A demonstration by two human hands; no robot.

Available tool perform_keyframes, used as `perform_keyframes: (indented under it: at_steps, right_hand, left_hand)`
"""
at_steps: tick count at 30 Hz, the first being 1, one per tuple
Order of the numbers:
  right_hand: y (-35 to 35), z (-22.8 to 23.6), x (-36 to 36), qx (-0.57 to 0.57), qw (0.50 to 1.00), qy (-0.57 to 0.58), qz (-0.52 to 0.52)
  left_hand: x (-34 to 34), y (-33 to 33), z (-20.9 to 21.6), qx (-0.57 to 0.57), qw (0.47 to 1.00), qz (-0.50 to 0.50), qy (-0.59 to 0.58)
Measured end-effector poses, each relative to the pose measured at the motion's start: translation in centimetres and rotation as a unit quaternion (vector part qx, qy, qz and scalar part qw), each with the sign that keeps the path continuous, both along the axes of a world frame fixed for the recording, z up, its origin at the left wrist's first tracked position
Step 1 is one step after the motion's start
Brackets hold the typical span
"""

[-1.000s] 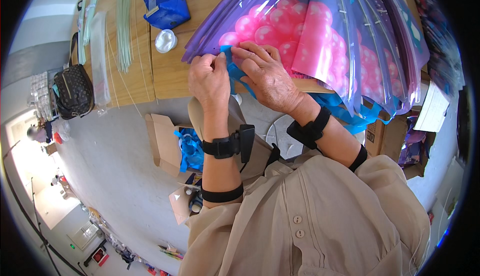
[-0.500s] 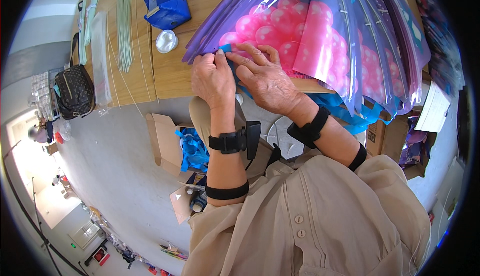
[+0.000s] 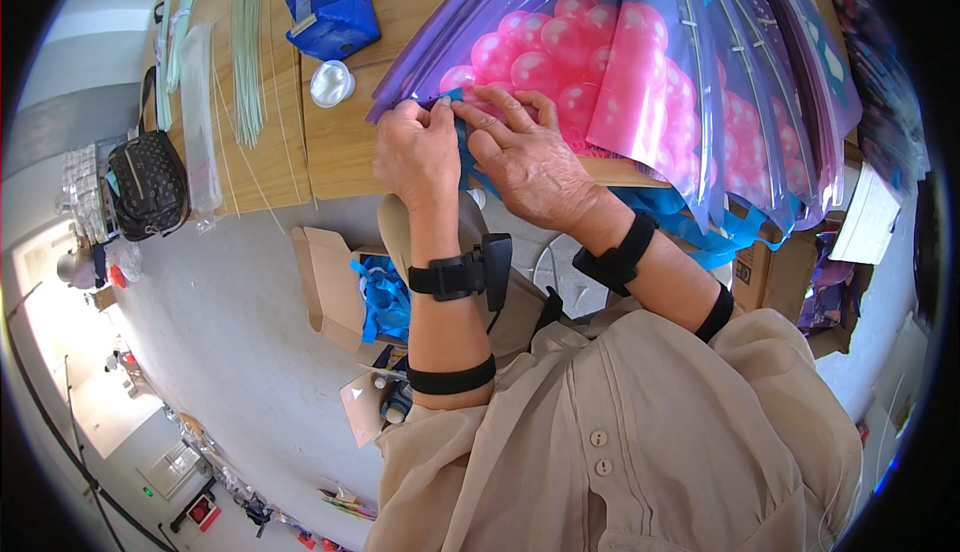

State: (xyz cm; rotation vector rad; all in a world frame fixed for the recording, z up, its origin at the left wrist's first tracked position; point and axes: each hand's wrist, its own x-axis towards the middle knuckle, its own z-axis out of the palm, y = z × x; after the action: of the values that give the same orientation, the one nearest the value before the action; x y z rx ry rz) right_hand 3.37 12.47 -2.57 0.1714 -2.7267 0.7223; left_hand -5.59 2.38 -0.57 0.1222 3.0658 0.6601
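Observation:
A purple, see-through plastic sheet with printed pink balloons [image 3: 560, 47] lies in folds on the table, with thin pale rods or strips along its right part. At its lower left corner shows a small blue strip [image 3: 454, 95]. My left hand [image 3: 418, 152] is closed there, thumb and forefinger pinching the blue strip at the sheet's edge. Close beside it, my right hand [image 3: 535, 167] has its fingers bent and its thumb hidden; its forefinger reaches the same strip. More of the blue band hangs below, between my hands.
On the wooden table stand a blue tape dispenser [image 3: 335, 12] and a small white cup [image 3: 332, 84]; pale thin rods [image 3: 248, 52] lie farther left. Below the edge is an open carton [image 3: 325, 282] holding blue bands [image 3: 385, 297]. A dark bag [image 3: 148, 184] hangs at the left.
My left hand and forearm have shifted slightly left, and the blue strip shows less behind the fingertips. My right hand has barely moved.

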Motion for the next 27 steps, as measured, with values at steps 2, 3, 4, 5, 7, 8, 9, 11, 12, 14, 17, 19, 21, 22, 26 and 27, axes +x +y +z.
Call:
perform_keyframes:
  at_steps: [2,3,4,5,7,8,9,11,12,14,17,19,21,22,26,27]
  right_hand:
    - [0.0,0.1,0.0,0.013,1.000,-0.005,0.002]
    - [-0.1,0.1,0.0,0.005,1.000,-0.003,0.002]
    - [-0.2,0.2,0.0,-0.003,1.000,-0.001,0.002]
    - [-0.2,0.2,0.0,-0.002,1.000,-0.001,0.001]
    - [-0.2,0.3,-0.1,-0.004,1.000,-0.012,0.000]
    - [-0.2,0.4,-0.1,-0.004,1.000,-0.010,-0.001]
    - [-0.2,0.4,-0.1,-0.005,1.000,-0.014,0.000]
    - [-0.2,0.4,-0.1,-0.005,1.000,-0.017,-0.002]
    - [-0.1,0.3,-0.1,-0.005,1.000,-0.012,-0.004]
    - [-0.1,0.1,-0.1,-0.006,1.000,-0.006,-0.005]
    - [-0.1,0.3,-0.1,-0.003,1.000,-0.006,-0.002]
    - [-0.3,0.2,-0.1,-0.004,1.000,-0.011,0.008]
    - [-0.1,0.1,0.0,-0.001,1.000,-0.012,0.004]
    - [-0.1,0.0,0.1,0.001,1.000,-0.015,0.002]
    - [-0.1,0.1,0.1,-0.002,1.000,-0.008,0.001]
    - [0.0,0.3,0.1,0.002,1.000,-0.014,0.002]
  left_hand:
    - [-0.1,-0.1,0.1,0.008,1.000,0.005,-0.004]
    - [-0.1,-0.2,0.1,0.008,1.000,-0.001,0.001]
    - [-0.2,-0.3,0.1,0.009,1.000,-0.007,0.006]
    - [-0.3,-0.4,0.0,0.010,1.000,-0.008,0.007]
    - [-0.5,-0.7,-0.2,0.038,0.999,-0.030,0.015]
    - [-0.7,-0.9,-0.3,0.038,0.999,-0.031,0.017]
    - [-0.9,-1.1,-0.3,0.081,0.996,-0.038,0.017]
    - [-1.3,-1.5,-0.1,0.124,0.991,-0.047,0.018]
    - [-1.5,-1.8,0.2,0.170,0.984,-0.052,0.033]
    - [-2.4,-2.4,0.7,0.214,0.974,-0.057,0.050]
    - [-5.7,-3.8,1.7,0.259,0.949,-0.039,0.175]
    - [-9.4,-5.1,2.0,0.244,0.924,-0.016,0.295]
    - [-11.8,-4.5,3.9,0.259,0.942,0.018,0.211]
    - [-12.7,-4.2,5.0,0.271,0.953,0.054,0.125]
    - [-15.0,-3.1,7.2,0.335,0.938,0.083,-0.034]
    - [-15.1,-2.6,7.5,0.342,0.933,0.091,-0.063]
